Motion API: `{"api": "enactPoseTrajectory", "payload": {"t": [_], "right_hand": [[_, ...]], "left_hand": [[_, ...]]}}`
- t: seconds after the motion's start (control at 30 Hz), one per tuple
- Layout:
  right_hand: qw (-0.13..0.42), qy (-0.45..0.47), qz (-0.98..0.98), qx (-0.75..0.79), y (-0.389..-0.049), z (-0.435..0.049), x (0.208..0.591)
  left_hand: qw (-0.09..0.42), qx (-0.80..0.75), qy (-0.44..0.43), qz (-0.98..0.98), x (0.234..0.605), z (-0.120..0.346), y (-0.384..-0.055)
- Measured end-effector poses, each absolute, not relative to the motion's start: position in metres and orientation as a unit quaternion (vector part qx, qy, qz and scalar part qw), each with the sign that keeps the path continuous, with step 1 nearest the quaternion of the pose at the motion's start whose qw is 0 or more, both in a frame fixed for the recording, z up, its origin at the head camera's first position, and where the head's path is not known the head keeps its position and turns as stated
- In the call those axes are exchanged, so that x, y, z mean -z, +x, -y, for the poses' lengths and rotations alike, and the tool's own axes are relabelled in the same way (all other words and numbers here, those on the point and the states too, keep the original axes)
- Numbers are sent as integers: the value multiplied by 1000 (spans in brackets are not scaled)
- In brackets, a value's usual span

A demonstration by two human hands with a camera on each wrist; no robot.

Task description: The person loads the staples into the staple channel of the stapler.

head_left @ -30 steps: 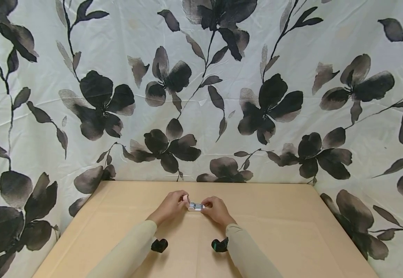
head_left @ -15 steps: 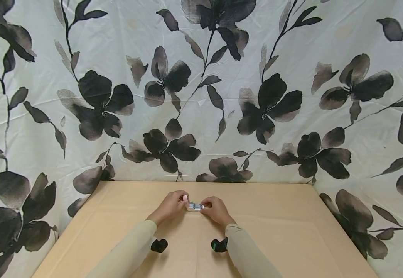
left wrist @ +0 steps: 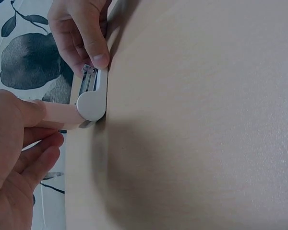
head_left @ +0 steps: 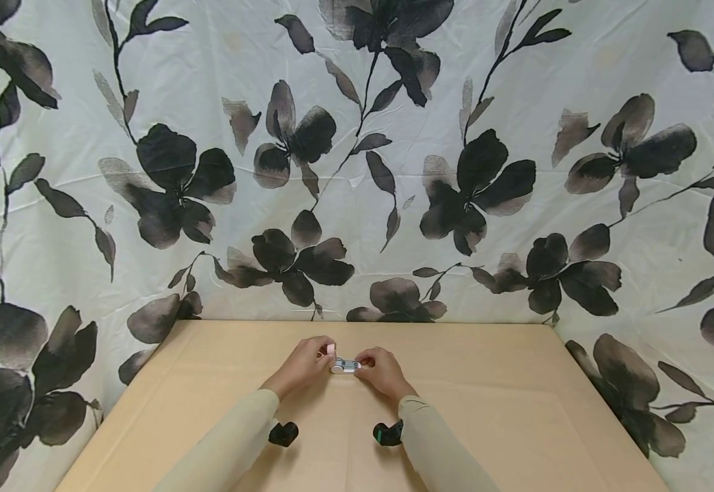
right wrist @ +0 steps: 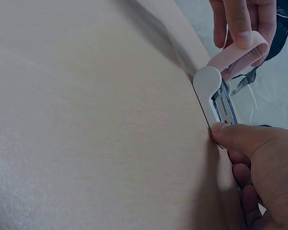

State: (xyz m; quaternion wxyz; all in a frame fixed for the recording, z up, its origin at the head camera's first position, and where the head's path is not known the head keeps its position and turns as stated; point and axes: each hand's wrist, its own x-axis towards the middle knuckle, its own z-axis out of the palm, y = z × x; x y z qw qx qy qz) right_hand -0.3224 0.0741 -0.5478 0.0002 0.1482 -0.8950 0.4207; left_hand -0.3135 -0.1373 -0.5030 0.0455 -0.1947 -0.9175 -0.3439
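Note:
A small stapler [head_left: 346, 367] with a white body and a pink top lies between both hands over the table, its top swung up and back. My left hand [head_left: 300, 365] pinches the raised pink top [left wrist: 62, 115] between thumb and fingers. At the opposite end, my right hand [head_left: 387, 372] grips the tip of the white base [right wrist: 209, 84], thumb on its side. The metal staple channel [right wrist: 224, 104] is exposed along the base. In the right wrist view, the pink top shows its hollow underside.
The tan table [head_left: 486, 410] has its far edge just beyond the hands. Behind it hangs a white cloth [head_left: 357, 205] printed with dark flowers. Black wrist devices [head_left: 283, 434] jut inward below each sleeve.
Both hands keep their holds on the stapler almost unmoved. The cloth pattern has shifted slightly left in the head view.

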Motion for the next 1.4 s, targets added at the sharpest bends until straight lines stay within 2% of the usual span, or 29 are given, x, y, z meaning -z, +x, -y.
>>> {"api": "enactPoseTrajectory", "payload": {"t": [1.4], "right_hand": [[-5, 138, 895, -425, -322, -74, 549]], "left_hand": [[41, 350, -193, 916, 505, 134, -314]]}}
